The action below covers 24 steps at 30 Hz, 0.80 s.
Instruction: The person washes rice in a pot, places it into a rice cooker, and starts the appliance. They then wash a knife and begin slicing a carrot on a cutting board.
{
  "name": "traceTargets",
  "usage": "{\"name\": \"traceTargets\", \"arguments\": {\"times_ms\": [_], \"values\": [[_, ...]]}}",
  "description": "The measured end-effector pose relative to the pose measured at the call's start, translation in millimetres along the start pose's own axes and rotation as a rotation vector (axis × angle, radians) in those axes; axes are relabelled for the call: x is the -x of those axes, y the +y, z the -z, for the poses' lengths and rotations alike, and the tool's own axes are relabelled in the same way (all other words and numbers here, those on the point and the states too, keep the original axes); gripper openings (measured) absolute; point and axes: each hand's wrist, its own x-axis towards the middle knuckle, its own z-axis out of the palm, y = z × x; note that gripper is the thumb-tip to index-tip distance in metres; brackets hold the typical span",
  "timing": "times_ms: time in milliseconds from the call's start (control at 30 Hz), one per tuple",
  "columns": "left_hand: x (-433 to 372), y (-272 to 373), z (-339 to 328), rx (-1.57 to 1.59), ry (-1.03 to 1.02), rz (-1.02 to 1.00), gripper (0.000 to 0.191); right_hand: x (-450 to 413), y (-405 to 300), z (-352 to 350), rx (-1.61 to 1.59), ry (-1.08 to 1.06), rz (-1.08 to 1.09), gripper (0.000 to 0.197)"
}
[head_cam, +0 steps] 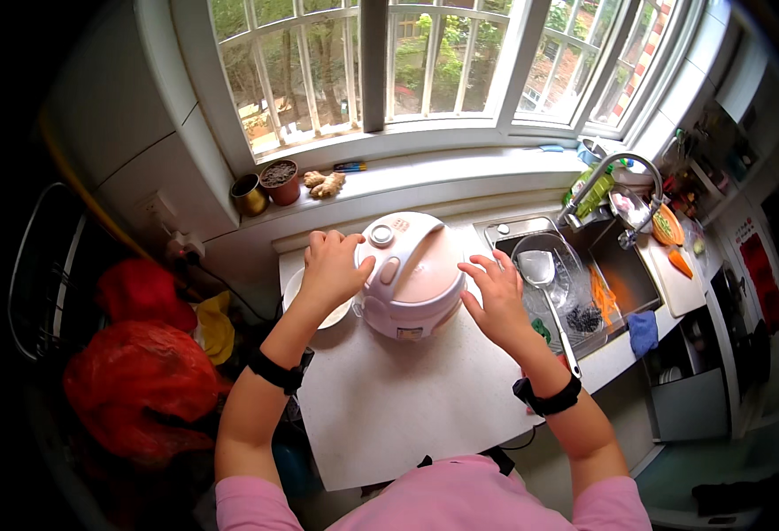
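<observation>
A white and pale pink rice cooker (411, 317) stands upright on the white countertop (403, 411), its lid down and its arched handle (418, 255) uppermost. My left hand (335, 271) is at the cooker's upper left side, fingers spread near the lid rim beside the round steam vent (381, 234); whether the fingertips touch it is unclear. On the other side, my right hand (501, 302) is raised with fingers apart, close to the cooker's right wall. Neither hand grasps anything. Partly hidden behind my left arm, a white bowl (338, 314) sits left of the cooker.
To the right, a steel sink (638, 285) holds orange peelings (602, 295); a spatula (552, 312) lies across its left side. Beyond are a faucet (652, 174) and a cutting board (685, 292) with a carrot piece (679, 263). Ginger (325, 184) lies on the windowsill. Red plastic bags (144, 378) are at left.
</observation>
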Motion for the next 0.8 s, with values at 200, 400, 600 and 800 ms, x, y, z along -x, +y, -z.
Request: {"name": "traceTargets", "arguments": {"times_ms": [200,400,600,800], "values": [[19,33,-1,-0.055,-0.047,0.047,0.043,32,24,-7,-0.055,0.019,-0.072,0.041],[55,51,13,-0.147,-0.014,0.037,0.048,58,53,-25,-0.277,-0.017,-0.085,0.044],[100,61,27,-0.249,-0.055,0.205,0.049,71,73,-45,-0.394,-0.136,-0.098,0.047],[145,72,34,-0.315,-0.045,0.364,0.050,76,93,-57,-0.475,-0.323,-0.120,0.053]]}}
